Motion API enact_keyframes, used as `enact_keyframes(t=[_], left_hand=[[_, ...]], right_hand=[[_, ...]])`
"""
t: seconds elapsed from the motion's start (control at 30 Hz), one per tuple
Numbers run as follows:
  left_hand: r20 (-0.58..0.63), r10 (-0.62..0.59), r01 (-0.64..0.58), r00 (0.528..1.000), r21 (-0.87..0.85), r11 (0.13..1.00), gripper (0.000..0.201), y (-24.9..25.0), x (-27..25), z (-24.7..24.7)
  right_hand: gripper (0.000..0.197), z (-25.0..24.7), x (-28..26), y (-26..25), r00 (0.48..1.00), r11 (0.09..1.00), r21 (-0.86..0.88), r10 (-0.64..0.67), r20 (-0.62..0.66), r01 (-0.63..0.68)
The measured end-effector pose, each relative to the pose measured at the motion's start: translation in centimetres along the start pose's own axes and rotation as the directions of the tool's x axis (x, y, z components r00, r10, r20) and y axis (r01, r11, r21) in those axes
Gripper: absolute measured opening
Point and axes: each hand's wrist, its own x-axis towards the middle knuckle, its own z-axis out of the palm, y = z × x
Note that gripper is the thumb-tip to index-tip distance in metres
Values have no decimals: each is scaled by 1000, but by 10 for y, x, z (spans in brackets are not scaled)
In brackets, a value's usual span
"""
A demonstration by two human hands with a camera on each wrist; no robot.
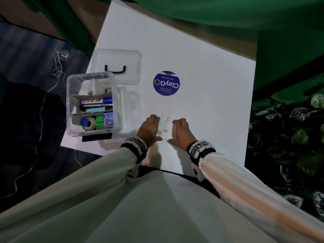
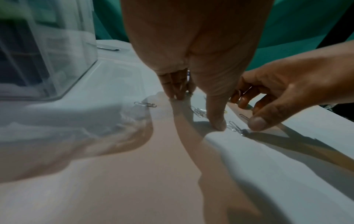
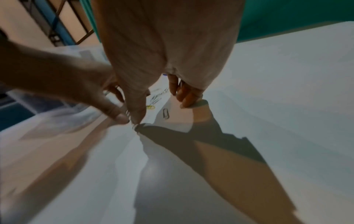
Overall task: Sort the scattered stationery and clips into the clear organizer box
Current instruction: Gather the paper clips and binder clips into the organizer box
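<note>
A loose heap of silver paper clips (image 1: 164, 125) with one yellow clip (image 3: 151, 107) lies on the white table near its front edge. My left hand (image 1: 155, 128) and right hand (image 1: 173, 131) stand on either side of the heap, cupped towards each other with fingertips on the table. The two thumbs nearly meet at the near end of the heap, over a clip (image 2: 234, 126). Neither hand holds anything. One clip (image 2: 145, 104) lies apart, to the left of my left fingers (image 2: 172, 89). The clear organizer box (image 1: 119, 102) stands open at the left.
The box holds markers, tape, green clips and a blue item in compartments. Its clear lid (image 1: 133, 57) lies behind it. A round purple sticker (image 1: 166, 83) is on the table (image 1: 210, 85) beyond the clips. Green cloth bounds the far side.
</note>
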Motion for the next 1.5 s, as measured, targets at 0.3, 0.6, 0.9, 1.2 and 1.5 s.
enact_keyframes(t=[0.3,0.6,0.9,1.2,1.5], left_hand=[[-46,36,-37,998,-16,999,10,0,9,3],[121,34,-37,992,22,999,12,-7,15,-17],[-41,-27,13,999,-307,951,5,-3,-4,-89],[-423,-393,136,816,-521,843,12,-94,-36,-210],[-362,-586,485,725,-336,808,31,-172,-35,-235]], right_hand=[[33,21,5,-22,987,982,-118,-152,-49,145],[10,18,21,-22,992,986,-119,-122,-19,119],[11,-19,32,-47,998,972,233,32,-48,-20],[4,-60,108,-207,938,873,364,-248,-241,324],[15,-19,153,-315,934,921,160,-344,-94,355]])
